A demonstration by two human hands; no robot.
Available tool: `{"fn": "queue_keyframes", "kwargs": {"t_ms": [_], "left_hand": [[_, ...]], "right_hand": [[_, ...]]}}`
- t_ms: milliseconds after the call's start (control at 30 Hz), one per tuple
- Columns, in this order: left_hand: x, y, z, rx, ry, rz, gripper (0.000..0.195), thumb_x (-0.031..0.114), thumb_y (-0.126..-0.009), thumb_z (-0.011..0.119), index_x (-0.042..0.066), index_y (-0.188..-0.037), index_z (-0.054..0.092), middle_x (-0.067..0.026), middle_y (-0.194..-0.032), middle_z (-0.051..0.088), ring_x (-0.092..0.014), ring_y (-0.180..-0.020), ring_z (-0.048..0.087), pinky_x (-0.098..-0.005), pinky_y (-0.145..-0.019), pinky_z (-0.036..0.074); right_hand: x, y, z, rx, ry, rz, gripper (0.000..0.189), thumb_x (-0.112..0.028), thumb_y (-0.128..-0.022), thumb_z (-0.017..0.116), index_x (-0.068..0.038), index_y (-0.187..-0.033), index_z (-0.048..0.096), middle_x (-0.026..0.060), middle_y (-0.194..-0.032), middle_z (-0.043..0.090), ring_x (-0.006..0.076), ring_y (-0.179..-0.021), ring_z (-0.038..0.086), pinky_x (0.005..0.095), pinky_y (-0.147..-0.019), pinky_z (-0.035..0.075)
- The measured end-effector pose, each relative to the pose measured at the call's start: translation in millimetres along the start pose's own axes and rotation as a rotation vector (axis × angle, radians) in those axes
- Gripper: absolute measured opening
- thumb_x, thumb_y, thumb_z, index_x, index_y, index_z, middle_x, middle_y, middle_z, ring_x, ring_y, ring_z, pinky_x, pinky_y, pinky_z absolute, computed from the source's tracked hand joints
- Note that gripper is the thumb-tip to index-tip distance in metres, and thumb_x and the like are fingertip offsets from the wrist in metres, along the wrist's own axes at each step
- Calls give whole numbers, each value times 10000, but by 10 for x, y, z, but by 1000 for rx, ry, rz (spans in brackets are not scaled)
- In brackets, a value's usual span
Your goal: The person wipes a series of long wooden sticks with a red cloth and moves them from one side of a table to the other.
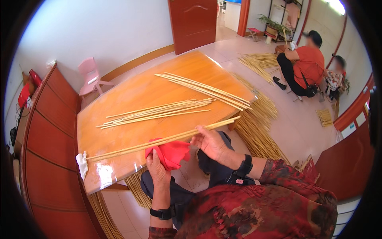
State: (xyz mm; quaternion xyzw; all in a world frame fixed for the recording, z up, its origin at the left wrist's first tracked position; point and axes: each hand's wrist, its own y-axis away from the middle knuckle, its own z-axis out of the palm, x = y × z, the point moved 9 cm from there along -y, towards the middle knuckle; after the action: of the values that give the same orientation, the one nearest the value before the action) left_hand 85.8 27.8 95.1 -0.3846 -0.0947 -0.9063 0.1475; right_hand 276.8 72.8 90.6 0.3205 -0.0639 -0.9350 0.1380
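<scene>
My left hand (157, 168) grips a red cloth (172, 154), which is folded against long thin straw-coloured sticks (125, 151) near the table's front edge. Farther right, my right hand (209, 142) holds the same sticks between thumb and fingers. Their left ends reach a crumpled white tissue (81, 165) at the table's left corner. Two loose groups of similar sticks lie on the wooden table (134, 89): one in the middle (158, 112), the other at the back right (206, 89).
Large stick bundles (259, 134) lie on the floor right of the table, with more beneath it (138, 188). A red panelled cabinet (53, 149) borders the left. A pink chair (89, 76) stands behind. Two people (309, 68) sit at the right.
</scene>
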Motion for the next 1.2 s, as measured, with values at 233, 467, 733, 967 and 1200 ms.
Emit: {"fn": "queue_keyframes", "kwargs": {"t_ms": [233,467,733,967,1200], "left_hand": [[276,-71,271,-67,131,71,212,169,-894,493,19,-1039,530,-87,-1011,586,-192,-954,552,-353,-862,452],[1044,-260,318,48,-166,334,179,205,-888,520,51,-980,519,-75,-974,574,-186,-884,573,-345,-773,505],[648,-306,-2,26,-167,222,190,206,-868,557,44,-966,541,-62,-914,592,-176,-847,580,-318,-746,504],[640,-435,-213,18,-31,134,186,186,-867,554,38,-981,553,-70,-928,609,-184,-854,590,-323,-757,504],[493,-472,-340,24,138,77,189,182,-907,479,36,-1009,546,-68,-969,604,-185,-910,576,-338,-817,479]], "right_hand": [[450,261,224,-196,-61,260,245,-287,-889,511,-67,-995,534,69,-814,597,170,-693,596,321,-640,516],[189,591,513,-519,826,131,376,-360,-882,479,-43,-1085,482,100,-817,579,152,-669,594,295,-597,496],[55,515,462,-591,1377,-281,351,-292,-877,472,-11,-1087,470,180,-950,537,344,-911,530,390,-783,426],[773,480,212,-627,1394,-17,300,-332,-904,429,-39,-941,482,136,-728,561,284,-661,575,362,-589,452],[792,477,200,-510,890,362,329,-315,-930,394,-45,-1092,488,32,-734,563,56,-499,413,183,-467,358]]}}
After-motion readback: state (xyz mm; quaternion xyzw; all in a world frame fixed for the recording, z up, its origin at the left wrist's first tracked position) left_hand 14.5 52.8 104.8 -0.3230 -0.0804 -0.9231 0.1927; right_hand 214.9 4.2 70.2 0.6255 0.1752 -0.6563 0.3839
